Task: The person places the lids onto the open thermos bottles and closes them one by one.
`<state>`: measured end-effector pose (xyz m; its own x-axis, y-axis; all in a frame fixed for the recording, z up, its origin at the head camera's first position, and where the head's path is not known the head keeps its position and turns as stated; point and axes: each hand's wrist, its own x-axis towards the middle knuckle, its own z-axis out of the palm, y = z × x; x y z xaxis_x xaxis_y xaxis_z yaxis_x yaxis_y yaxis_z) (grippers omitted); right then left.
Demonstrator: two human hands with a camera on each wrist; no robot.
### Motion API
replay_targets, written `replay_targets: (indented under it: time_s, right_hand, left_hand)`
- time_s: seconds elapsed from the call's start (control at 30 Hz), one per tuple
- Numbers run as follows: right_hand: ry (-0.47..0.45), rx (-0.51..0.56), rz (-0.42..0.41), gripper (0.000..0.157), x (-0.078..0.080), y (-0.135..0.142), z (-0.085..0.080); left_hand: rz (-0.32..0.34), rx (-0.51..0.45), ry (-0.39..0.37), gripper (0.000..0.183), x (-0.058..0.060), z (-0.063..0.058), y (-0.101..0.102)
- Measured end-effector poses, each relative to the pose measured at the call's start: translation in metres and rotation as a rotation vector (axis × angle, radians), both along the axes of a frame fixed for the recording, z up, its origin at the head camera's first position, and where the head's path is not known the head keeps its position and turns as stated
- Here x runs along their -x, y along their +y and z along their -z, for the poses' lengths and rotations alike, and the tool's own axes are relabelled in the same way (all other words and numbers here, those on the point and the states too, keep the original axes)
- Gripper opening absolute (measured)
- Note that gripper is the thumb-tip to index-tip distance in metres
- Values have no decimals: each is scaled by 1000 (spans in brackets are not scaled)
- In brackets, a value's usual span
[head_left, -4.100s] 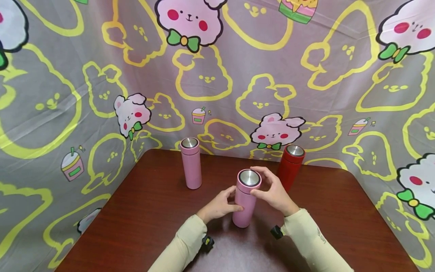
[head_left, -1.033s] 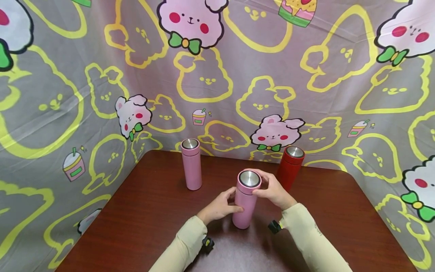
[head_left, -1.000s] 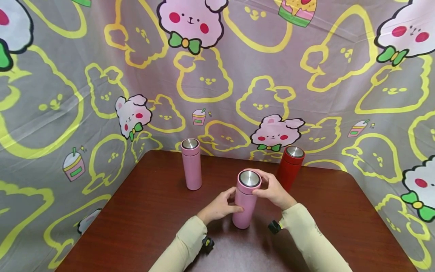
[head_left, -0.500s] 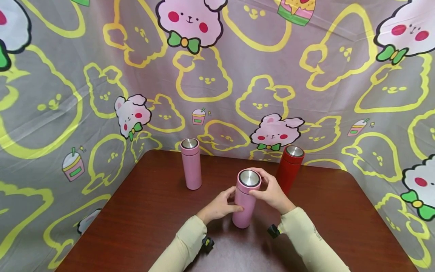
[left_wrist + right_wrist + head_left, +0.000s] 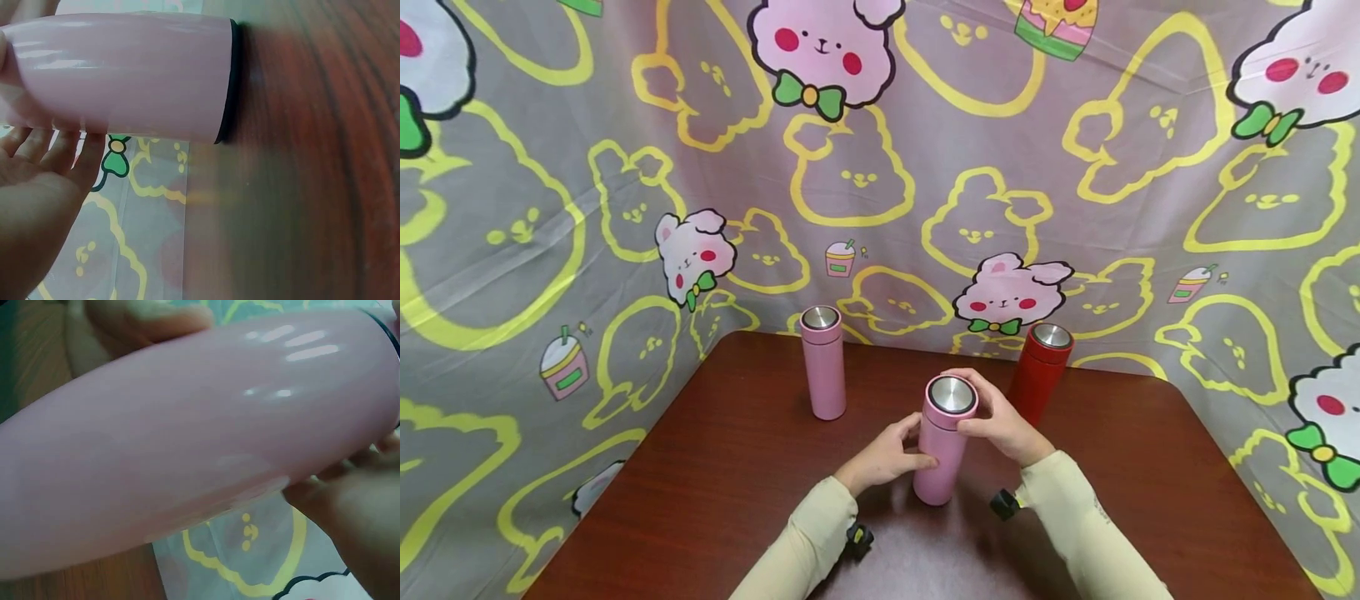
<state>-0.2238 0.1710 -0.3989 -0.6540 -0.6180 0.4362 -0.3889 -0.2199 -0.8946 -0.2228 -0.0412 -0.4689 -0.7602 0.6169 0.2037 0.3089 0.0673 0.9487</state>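
A pink thermos (image 5: 943, 454) with a steel-topped lid (image 5: 952, 394) stands upright on the table, in front of the person. The left hand (image 5: 886, 452) grips its body from the left side, thumb across the front. Around the lid, the right hand (image 5: 1006, 422) curls from the right, thumb at the front and fingers behind. In the left wrist view, the thermos body (image 5: 144, 75) fills the upper left, its dark base rim by the tabletop. The right wrist view has the thermos body (image 5: 187, 437) crossing it, the right hand (image 5: 350, 512) near the lid end.
A second pink thermos (image 5: 825, 367) stands at the back left of the brown table (image 5: 722, 467). Behind the right hand, a red thermos (image 5: 1042, 371) is partly hidden. Patterned cloth (image 5: 865, 208) hangs around the back and sides.
The right hand's thumb and fingers shift slightly back and forth around the lid. The left hand and the held thermos stay in place, as do the other two thermoses.
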Motion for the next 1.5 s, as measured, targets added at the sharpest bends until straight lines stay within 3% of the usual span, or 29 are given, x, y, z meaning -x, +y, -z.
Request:
replay_targets:
  time_s: [0.23,0.33,0.47,1.0,1.5]
  right_hand:
    - [-74,150,-459,63,22,0,-2]
    - [-98,170,-564,65,29,1,-1]
    - [-122,168,-619,68,36,2,-2]
    - [-108,111,-600,66,42,0,-5]
    - [-43,56,-369,62,34,3,-4]
  left_hand:
    - [-3,-3,19,59,0,1,0]
    - [0,5,18,61,-1,1,0]
    - [-5,11,18,60,-1,0,0]
    - [-2,4,14,60,-1,1,0]
    - [-29,15,7,55,-2,-1,0]
